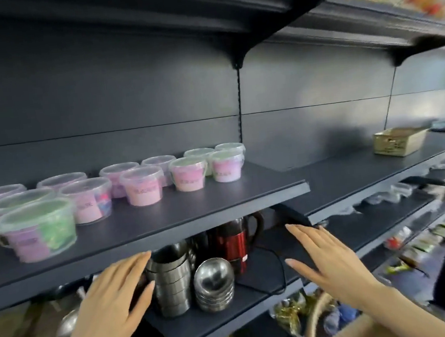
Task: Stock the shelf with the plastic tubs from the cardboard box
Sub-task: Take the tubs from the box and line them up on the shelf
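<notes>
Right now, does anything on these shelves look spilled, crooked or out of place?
Nothing is spilled or tipped: the plastic tubs stand upright with lids on. One oddity: a black cord trails loose across the lower shelf beside the red kettle, looping to the front edge.

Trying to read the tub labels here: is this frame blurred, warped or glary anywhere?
Head view: motion blur smears the labels on the plastic tubs past reading, worst at the left edge. Head view: the wide lens bows the shelf edge. Head view: soft glare on the back panel, bright highlights on the steel bowls; the left hand and right hand look sharper.
</notes>
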A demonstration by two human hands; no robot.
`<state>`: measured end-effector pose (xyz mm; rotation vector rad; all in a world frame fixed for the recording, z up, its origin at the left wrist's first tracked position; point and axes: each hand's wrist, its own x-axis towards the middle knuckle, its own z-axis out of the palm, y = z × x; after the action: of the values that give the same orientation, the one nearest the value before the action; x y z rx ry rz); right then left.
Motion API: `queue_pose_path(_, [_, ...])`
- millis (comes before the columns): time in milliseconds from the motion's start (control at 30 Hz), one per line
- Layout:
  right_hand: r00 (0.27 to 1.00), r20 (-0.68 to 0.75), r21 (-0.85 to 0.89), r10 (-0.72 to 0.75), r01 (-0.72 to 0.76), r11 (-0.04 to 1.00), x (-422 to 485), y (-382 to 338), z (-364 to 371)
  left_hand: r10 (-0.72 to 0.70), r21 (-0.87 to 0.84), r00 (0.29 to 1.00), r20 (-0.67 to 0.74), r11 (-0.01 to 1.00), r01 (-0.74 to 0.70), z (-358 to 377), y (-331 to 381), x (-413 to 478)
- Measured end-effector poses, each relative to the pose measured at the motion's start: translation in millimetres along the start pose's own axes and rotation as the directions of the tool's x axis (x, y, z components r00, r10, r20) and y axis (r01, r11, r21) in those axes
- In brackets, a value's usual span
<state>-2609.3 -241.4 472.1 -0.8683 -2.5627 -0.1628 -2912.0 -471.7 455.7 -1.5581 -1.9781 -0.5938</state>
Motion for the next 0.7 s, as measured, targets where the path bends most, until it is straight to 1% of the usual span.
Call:
queue_pose_path(100, [0.994, 0.071, -0.011, 0.080, -0.079, 0.997, -37, 53, 7, 0.003, -0.015, 0.998, 0.061, 1.000, -0.002, 35, 52, 5])
queue_pose_path(200, [0.984, 0.130, -0.002, 0.121, -0.122, 0.993, -76, 98, 15, 0.014, -0.022, 0.991, 0.130, 1.000, -0.012, 67, 102, 5])
queue_pose_path(267, [0.970, 0.196, -0.005, 0.147, -0.149, 0.989, -106, 127, 26, 0.008, -0.040, 0.978, 0.206, 0.999, 0.000, 90, 131, 0])
queue_pose_path(367, [0.946, 0.213, -0.070, 0.244, -0.234, 0.970, -147, 158, 46, 0.022, -0.089, 0.944, 0.328, 0.996, 0.008, 127, 168, -11])
queue_pose_path(467, [0.878, 0.322, -0.046, 0.354, -0.359, 0.932, -188, 182, 67, 0.074, -0.134, 0.906, 0.416, 0.991, -0.019, 159, 202, -21])
queue_pose_path(567, [0.815, 0.374, -0.075, 0.443, -0.450, 0.890, -222, 200, 87, 0.127, -0.150, 0.860, 0.494, 0.987, -0.060, 189, 227, -27])
queue_pose_path(700, [0.727, 0.420, -0.084, 0.543, -0.564, 0.821, -255, 210, 119, 0.208, -0.202, 0.768, 0.605, 0.974, -0.104, 237, 246, -36])
